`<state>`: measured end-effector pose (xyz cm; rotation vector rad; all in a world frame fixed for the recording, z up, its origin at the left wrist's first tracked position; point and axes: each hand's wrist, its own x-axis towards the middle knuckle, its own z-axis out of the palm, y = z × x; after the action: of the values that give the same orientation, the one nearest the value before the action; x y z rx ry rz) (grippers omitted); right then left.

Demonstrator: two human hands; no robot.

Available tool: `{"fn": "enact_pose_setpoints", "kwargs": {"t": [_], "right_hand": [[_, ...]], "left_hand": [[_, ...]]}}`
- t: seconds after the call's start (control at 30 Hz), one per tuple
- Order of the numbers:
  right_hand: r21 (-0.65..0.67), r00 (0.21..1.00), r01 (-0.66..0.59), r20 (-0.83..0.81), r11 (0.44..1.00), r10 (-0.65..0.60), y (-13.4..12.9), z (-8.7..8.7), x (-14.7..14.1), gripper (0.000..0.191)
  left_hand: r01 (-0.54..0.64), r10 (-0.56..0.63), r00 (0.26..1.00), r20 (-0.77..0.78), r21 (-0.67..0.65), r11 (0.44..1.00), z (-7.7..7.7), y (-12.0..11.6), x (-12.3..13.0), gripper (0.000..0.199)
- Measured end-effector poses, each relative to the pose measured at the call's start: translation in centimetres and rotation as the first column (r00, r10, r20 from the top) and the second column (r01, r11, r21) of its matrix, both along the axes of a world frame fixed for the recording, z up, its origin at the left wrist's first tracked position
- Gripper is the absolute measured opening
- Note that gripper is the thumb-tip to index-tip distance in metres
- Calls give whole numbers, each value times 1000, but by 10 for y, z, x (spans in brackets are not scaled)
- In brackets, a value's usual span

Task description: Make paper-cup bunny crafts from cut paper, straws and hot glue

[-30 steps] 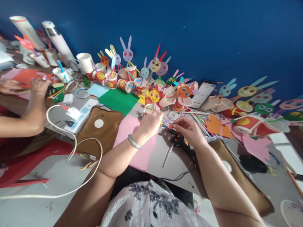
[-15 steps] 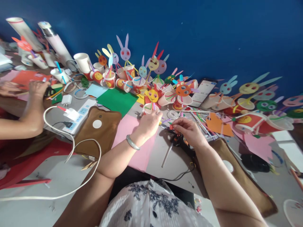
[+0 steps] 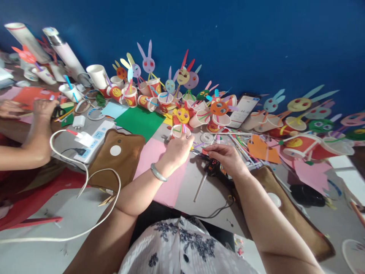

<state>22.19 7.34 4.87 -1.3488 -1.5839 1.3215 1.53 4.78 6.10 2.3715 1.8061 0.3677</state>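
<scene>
My left hand is closed round a paper cup, whose lower part the hand hides. A yellow paper face with pointed ears stands up from this cup on a coloured stick. To the right, my right hand pinches a small red scrap of paper between thumb and finger. Under and beside that hand lies a black glue gun with orange parts and a clear glue stick pointing towards me. Scissors lie between my hands, partly covered.
Pink paper and green paper lie left of centre. Several cups with paper rabbit faces line the blue wall, beside a phone. A power strip with a looping white cable and another person's hand are at left.
The view has shifted very slightly. Both my hands stay almost in place, still on the cup and the red scrap; the scrap has turned a little.
</scene>
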Motion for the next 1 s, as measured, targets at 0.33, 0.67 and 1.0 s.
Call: {"fn": "enact_pose_setpoints", "kwargs": {"t": [0.33,0.67,1.0], "right_hand": [[128,998,64,-26,990,-61,1,-13,1,32],[-37,984,106,-141,994,-110,5,-18,2,29],[-133,956,150,-233,980,-178,0,-5,-8,37]], "left_hand": [[5,-5,999,32,-2,1000,-1,0,-1,33],[-10,10,1000,9,-2,1000,-2,1,-2,33],[-8,8,1000,21,19,1000,-6,3,-3,31]]}}
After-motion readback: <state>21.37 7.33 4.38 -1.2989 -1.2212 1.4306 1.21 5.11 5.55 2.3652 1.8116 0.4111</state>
